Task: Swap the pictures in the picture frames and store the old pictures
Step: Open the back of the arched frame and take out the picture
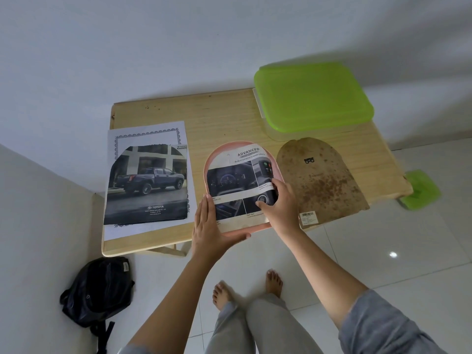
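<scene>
A pink arch-shaped picture frame (210, 159) lies face down on the wooden table (217, 116), with a car dashboard brochure picture (235, 180) lying in it. My left hand (212, 226) holds the frame's lower left edge, fingers straight along the side and thumb under the bottom rim. My right hand (278, 203) presses on the picture's right part, fingers bent onto the paper. The frame's brown stained backing board (321, 180) lies to the right. A truck brochure picture (148, 185) rests on a white bordered sheet (143, 131) at the left.
A clear storage box with a green lid (311, 98) stands at the table's back right. A green object (421, 190) sits on the tiled floor past the table's right edge. A black backpack (99, 290) lies on the floor at the left; my feet stand below.
</scene>
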The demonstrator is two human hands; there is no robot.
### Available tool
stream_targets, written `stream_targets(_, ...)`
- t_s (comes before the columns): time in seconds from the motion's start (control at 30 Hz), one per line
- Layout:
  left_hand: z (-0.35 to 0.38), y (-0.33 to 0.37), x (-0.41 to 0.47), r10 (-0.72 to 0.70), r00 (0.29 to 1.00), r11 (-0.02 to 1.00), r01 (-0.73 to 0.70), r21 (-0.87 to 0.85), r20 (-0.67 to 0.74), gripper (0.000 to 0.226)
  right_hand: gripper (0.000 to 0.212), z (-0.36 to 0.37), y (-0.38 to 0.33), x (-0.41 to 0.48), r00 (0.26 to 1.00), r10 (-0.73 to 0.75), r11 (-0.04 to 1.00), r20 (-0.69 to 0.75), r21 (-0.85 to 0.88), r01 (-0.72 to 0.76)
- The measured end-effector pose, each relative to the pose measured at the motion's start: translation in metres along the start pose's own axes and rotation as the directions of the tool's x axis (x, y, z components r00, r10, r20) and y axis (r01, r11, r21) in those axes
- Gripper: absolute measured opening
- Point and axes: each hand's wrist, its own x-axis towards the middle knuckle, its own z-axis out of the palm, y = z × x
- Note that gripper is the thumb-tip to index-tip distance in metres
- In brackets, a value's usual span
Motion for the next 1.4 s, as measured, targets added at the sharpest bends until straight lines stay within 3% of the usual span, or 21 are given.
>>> stream_targets(0.13,0.001,-0.001,0.000,0.002,1.000,1.000,-0.002,0.002,0.003,0.136,0.053,-0.001,-0.005,-0.004,1.000,-0.014,1.000,0.001,0.022,0.014)
stream_targets(0.3,0.001,-0.002,0.002,0.005,1.000,1.000,-0.005,-0.001,0.004,0.137,0.063,-0.015,-0.008,0.004,0.999,-0.004,0.999,0.050,0.041,0.002)
stream_targets(0.5,0.000,-0.001,0.003,0.039,0.999,0.999,-0.039,0.011,0.013,0.138,0.066,-0.061,0.009,0.024,0.998,-0.044,0.994,0.049,-0.101,0.048)
stream_targets(0.77,-0.004,0.005,0.003,0.039,0.999,0.999,-0.039,0.004,0.022,0.136,0.071,-0.126,0.070,0.039,0.988,0.154,0.971,-0.029,-0.180,-0.157)
stream_targets(0.9,-0.005,0.011,0.001,0.035,0.999,0.999,-0.035,0.000,0.019,0.135,0.069,-0.135,0.088,0.050,0.980,0.198,0.937,0.026,-0.298,-0.181)
stream_targets(1.03,-0.005,0.014,-0.005,-0.032,0.999,0.999,0.033,-0.011,0.005,0.127,0.052,-0.124,0.077,0.049,0.997,0.061,0.931,0.037,-0.362,-0.044)
stream_targets(1.23,0.001,0.019,-0.018,-0.128,0.990,0.991,0.126,-0.045,-0.051,0.109,0.049,-0.075,0.065,0.035,0.925,-0.233,0.893,0.301,-0.310,0.326)
stream_targets(1.4,0.012,0.027,-0.025,-0.175,0.978,0.982,0.165,-0.089,-0.116,0.101,0.048,-0.095,0.094,0.043,0.921,-0.246,0.876,0.301,-0.337,0.344)
